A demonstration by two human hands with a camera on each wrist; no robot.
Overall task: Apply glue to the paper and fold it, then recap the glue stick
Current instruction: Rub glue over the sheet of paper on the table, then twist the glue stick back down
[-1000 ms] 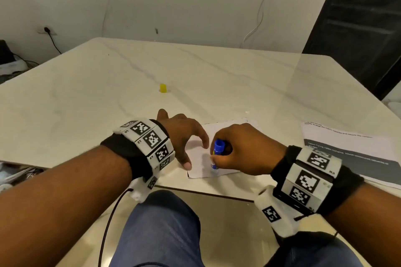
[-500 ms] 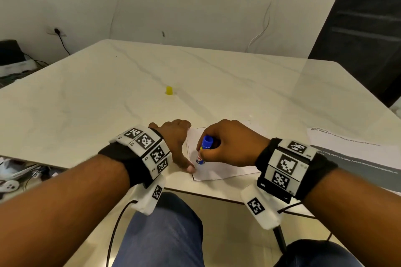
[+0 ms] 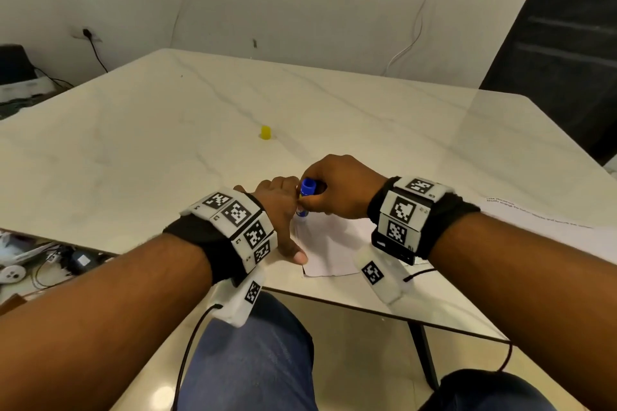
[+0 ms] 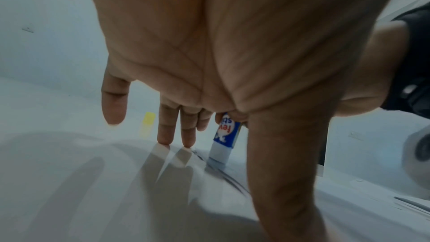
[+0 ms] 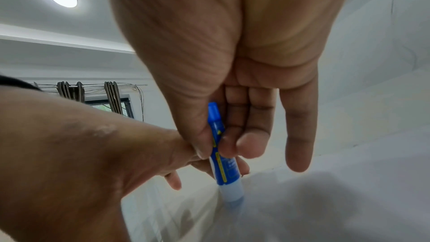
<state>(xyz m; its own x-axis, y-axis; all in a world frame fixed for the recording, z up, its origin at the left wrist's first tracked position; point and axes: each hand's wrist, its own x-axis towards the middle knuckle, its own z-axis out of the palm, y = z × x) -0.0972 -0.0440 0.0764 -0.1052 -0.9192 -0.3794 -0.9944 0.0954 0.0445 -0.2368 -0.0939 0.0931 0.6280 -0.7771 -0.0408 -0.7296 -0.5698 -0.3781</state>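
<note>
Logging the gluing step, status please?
Right hand grips glue stick, tip on paper. Left hand flat, steadying paper. Yellow cap apart, nothing blocking.

Black wristbands (image 3: 197, 237), checkered white markers (image 3: 238, 213), jeans (image 3: 253, 360)

A blue body, a blue end knob and a translucent white tip were shown on the glue stick (image 3: 305, 194), its label printed in red and white with a yellow stripe. The cap (image 3: 265, 132) was yellow, the paper (image 3: 329, 245) plain white. The table (image 3: 167, 143) was cream marble, faintly veined in grey. Black-and-white square markers were carried on white wristbands (image 3: 238, 222) over black straps.
</note>
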